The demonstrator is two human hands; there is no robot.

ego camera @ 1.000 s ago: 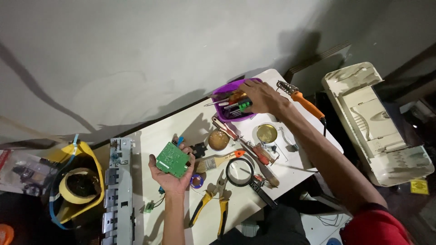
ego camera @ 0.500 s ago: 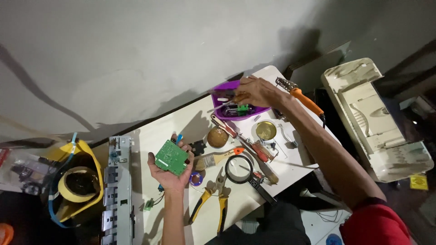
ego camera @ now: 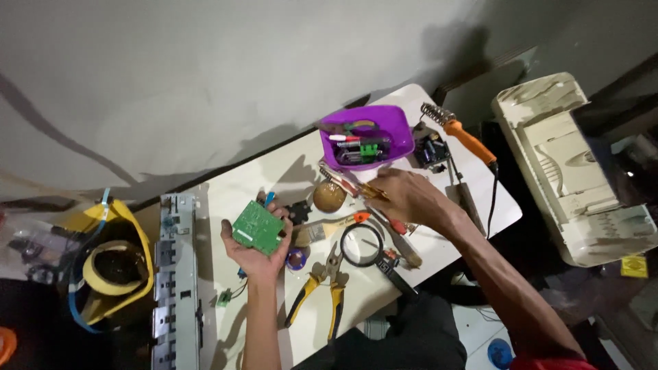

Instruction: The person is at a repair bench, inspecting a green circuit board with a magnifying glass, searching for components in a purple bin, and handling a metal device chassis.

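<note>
From the head view I see my left hand (ego camera: 255, 248) cupped palm-up over the white table (ego camera: 226, 192), fingers curled round a green circuit board (ego camera: 258, 227) that lies flat in the palm, so the board is held off the table and near its left side. My right hand (ego camera: 410, 199) is well apart from it, low over the tools at mid-table, with the fingers pinched together on what looks like a thin metal tool, perhaps tweezers (ego camera: 349, 181); I cannot tell for sure how firm that grip is. Just beyond the right hand stands a purple tray (ego camera: 397, 127) with small parts in it, and to its right a soldering iron (ego camera: 466, 137) with an orange handle lies on the table. Between my hands lie a magnifier (ego camera: 363, 244), yellow-handled pliers (ego camera: 322, 291), a brush (ego camera: 322, 229) and a brown round lump (ego camera: 329, 196). A metal rail (ego camera: 175, 274) runs along the table's left edge, with a roll of yellow tape (ego camera: 113, 264) past it. I judge the work early: the board is in hand, a tool is being taken up, and nothing has touched the board yet; the iron lies unused.
</note>
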